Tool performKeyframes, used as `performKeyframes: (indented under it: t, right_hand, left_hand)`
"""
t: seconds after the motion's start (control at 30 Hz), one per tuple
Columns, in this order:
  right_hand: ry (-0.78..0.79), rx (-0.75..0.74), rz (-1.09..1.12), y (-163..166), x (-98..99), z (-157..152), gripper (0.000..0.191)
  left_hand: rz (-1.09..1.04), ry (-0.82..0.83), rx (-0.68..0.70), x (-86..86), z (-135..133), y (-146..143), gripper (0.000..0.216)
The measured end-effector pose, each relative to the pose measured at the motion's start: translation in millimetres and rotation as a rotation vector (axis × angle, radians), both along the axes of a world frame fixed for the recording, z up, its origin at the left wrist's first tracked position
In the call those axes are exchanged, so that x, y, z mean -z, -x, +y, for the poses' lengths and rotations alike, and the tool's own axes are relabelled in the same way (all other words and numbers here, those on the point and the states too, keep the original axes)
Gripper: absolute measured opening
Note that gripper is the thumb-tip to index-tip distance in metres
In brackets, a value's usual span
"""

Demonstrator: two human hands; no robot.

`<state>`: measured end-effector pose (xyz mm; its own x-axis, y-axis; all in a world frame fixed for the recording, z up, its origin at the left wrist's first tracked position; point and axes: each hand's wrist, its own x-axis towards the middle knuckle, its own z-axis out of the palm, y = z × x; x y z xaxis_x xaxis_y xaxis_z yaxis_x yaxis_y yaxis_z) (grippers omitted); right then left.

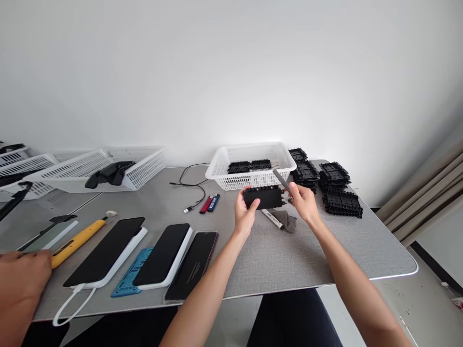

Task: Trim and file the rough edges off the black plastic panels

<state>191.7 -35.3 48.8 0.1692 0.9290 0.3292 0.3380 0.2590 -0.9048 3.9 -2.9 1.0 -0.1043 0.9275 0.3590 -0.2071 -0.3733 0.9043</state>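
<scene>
Head view: both hands raised over table [275, 250], left hand [245, 212] gripping black plastic part [263, 196], right hand [303, 201] pinching flat file [282, 181]

Black notched panel [263, 197] — level, mid-air, grey flat tool [282, 181] tilted

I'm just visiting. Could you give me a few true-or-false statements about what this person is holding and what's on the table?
1. The left hand holds a black plastic part. True.
2. The right hand is empty. False: it holds a thin grey tool.
3. The white basket behind the hands has nothing in it. False: black parts lie inside.
4. A red lighter and a blue lighter lie side by side. True.
5. The stacks of black parts stand to the left of that basket. False: they stand to its right.
</scene>
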Motion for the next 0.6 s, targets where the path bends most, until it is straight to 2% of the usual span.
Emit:
performKeyframes:
  t: [0.1,0.3,0.47,0.6]
  right_hand:
    - [-0.028,0.0,-0.09,-3,0.5,-1,0.062]
    - [-0.104,-0.056,-0.299,-7,-3.1,-3,0.038]
    - [-0.1,-0.108,-0.407,-9,-2.7,-1,0.038]
    - [-0.148,-0.143,-0.445,-9,-3.1,-2,0.031]
  left_hand:
    - [0.032,-0.028,-0.043,1.2,7,6,0.054]
    - [0.211,-0.139,-0.016,-0.2,6,11,0.046]
    - [0.441,-0.182,0.016,4.5,0,9,0.034]
    - [0.479,-0.201,0.008,6.9,-3,8,0.032]
